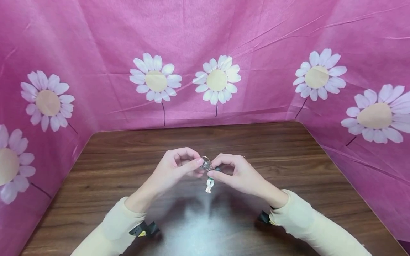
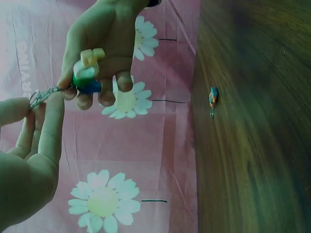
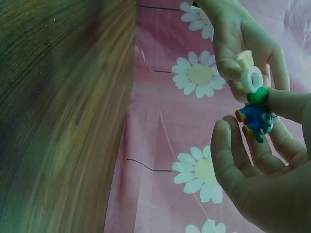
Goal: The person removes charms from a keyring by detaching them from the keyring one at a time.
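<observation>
Above the table, my left hand [image 1: 173, 166] pinches a metal key ring [image 1: 206, 165] between thumb and fingers. Facing it, my right hand [image 1: 240, 173] holds the keychain's small figurine between thumb and fingers. A short chain [image 2: 51, 91] links ring and figurine in the left wrist view. The figurine [image 3: 253, 115] has a blue body, a grey head and a green part by the right thumb. From that green part extend a white loop [image 3: 251, 80] and a cream end piece [image 3: 245, 59]. In the head view, the fingers hide most of the figurine, and its pale end hangs below.
A second small keychain [image 2: 213, 98], blue and orange with a chain, lies on the brown wooden table [image 1: 134, 142] in the left wrist view. A pink cloth [image 1: 262, 32] with white daisies surrounds the table at the back and sides.
</observation>
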The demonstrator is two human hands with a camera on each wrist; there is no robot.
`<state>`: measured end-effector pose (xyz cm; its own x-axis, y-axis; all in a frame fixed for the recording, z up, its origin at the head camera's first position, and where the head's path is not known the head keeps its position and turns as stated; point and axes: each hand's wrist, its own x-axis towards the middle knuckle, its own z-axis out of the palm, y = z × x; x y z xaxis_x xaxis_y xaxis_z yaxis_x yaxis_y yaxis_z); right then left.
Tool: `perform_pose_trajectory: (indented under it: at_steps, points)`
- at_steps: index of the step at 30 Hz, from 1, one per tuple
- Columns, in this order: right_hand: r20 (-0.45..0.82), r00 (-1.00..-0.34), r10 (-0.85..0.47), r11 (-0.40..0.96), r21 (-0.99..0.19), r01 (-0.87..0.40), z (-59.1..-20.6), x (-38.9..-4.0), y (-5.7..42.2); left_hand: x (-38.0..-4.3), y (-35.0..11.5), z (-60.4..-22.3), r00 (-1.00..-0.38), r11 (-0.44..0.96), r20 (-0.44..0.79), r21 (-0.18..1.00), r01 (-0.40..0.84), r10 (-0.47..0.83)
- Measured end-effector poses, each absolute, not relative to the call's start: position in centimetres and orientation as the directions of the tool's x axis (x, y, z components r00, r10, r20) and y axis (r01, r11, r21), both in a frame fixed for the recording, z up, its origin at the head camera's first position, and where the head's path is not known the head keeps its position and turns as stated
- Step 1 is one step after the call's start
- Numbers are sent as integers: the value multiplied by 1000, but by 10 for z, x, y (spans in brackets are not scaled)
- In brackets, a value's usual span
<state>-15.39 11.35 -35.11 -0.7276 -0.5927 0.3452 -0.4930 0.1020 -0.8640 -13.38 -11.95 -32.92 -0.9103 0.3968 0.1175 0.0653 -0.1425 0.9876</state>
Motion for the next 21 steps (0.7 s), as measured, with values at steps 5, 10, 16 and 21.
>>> perform_pose_trajectory:
  at_steps: [5, 10, 16, 21]
  points:
    - [332, -716, -615, 101, -867, -488, -348, -152, 117, -134, -124, -327, -888, -128, 145, 987, 98, 437]
    - [329, -698, -636, 118, -853, -509, -347, -152, 119, -135, -127, -328, -873, -82, 179, 984, 159, 454]
    - [325, -687, -650, 128, -844, -521, -345, -153, 122, -135, -128, -329, -859, 10, 242, 961, 275, 451]
    - [304, -703, -643, 139, -856, -497, -345, -153, 122, -135, -128, -328, -877, 34, 204, 970, 242, 435]
